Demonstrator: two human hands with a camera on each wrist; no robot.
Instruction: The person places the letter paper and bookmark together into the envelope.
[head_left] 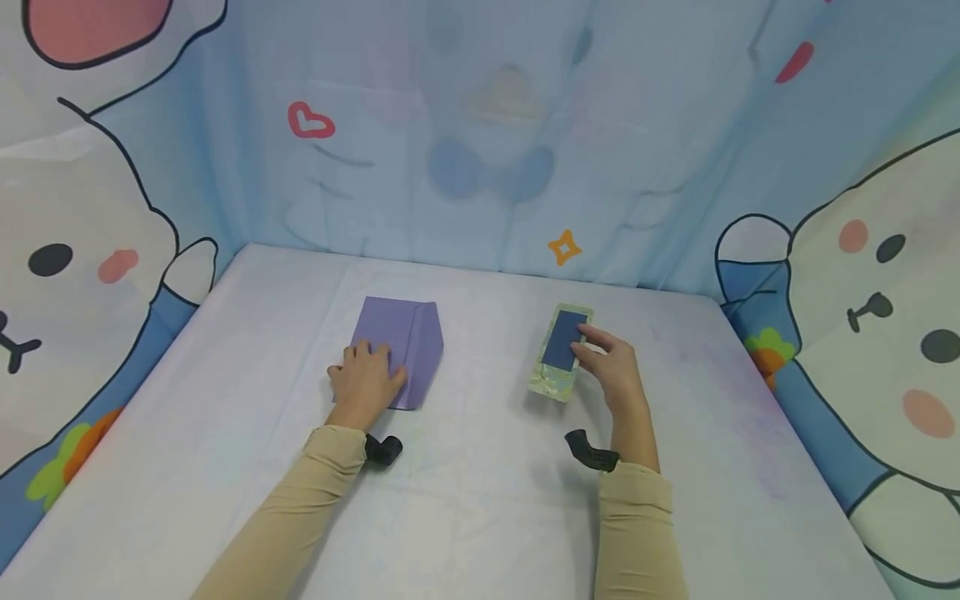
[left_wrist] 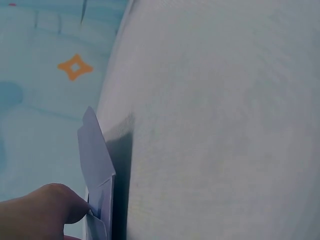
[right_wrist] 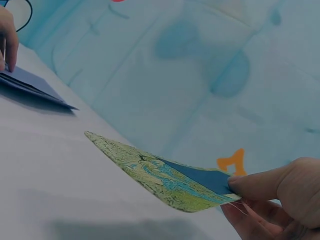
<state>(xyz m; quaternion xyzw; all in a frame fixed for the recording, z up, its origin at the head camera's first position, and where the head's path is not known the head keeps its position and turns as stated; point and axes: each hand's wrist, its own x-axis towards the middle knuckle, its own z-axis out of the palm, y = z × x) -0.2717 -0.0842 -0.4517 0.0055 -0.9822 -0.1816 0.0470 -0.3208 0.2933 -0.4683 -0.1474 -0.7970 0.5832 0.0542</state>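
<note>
A purple paper envelope (head_left: 429,333) with a folded flap lies on the left part of the table. My left hand (head_left: 365,385) grips it, fingers over its top and thumb at its near side. In the left wrist view the thumb (left_wrist: 62,205) touches the edge of the envelope (left_wrist: 97,155). To the right, my right hand (head_left: 611,367) pinches a narrow green patterned card (head_left: 555,381) with a dark blue panel by its right edge. The right wrist view shows this card (right_wrist: 170,182) raised above the table, with thin threads near the fingers.
A white cloth covers the table (head_left: 480,500). Behind it hangs a light blue curtain (head_left: 375,167) printed with a heart and star. Cartoon rabbit panels (head_left: 885,350) flank both sides. Each wrist wears a black camera strap (head_left: 384,450).
</note>
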